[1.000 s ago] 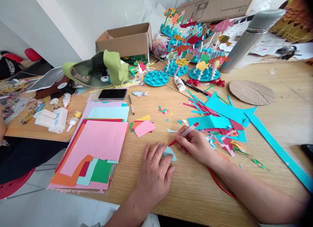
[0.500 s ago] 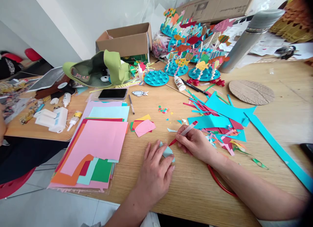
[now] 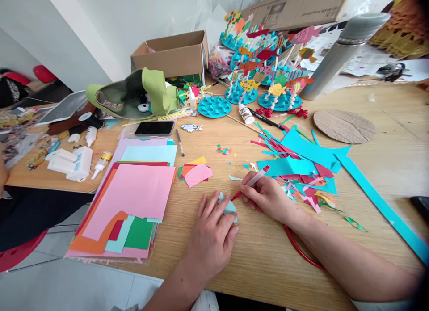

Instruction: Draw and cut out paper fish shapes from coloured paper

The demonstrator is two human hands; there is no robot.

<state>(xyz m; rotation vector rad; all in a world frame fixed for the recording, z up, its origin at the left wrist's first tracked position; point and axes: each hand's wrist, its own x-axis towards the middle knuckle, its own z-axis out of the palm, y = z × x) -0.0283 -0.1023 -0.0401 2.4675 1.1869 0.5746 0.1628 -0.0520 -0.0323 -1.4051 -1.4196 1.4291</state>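
Observation:
My left hand (image 3: 214, 230) lies flat on the table, fingers stretched out, pressing down a small light blue paper piece (image 3: 229, 207). Part of that piece is hidden under the fingers. A red felt-tip pen (image 3: 257, 177) with a whitish barrel is gripped in my right hand (image 3: 264, 195), its red tip down at the paper's upper right edge. Just beyond my left hand are small coloured paper pieces, topped by a pink one (image 3: 199, 174) with a drawn outline. Little blue scraps (image 3: 236, 178) lie ahead of the pen hand.
Coloured paper sheets (image 3: 134, 190) are stacked at left, near a phone (image 3: 154, 128). Blue offcuts (image 3: 311, 145) spread at right by a cardboard oval (image 3: 345, 125). Paper fish models on blue bases (image 3: 279, 100), a metal flask (image 3: 342, 56) and a green pouch (image 3: 157, 92) stand behind.
The light blue paper and my left fingertips have shifted very slightly. My right hand and the pen stay almost exactly where they were.

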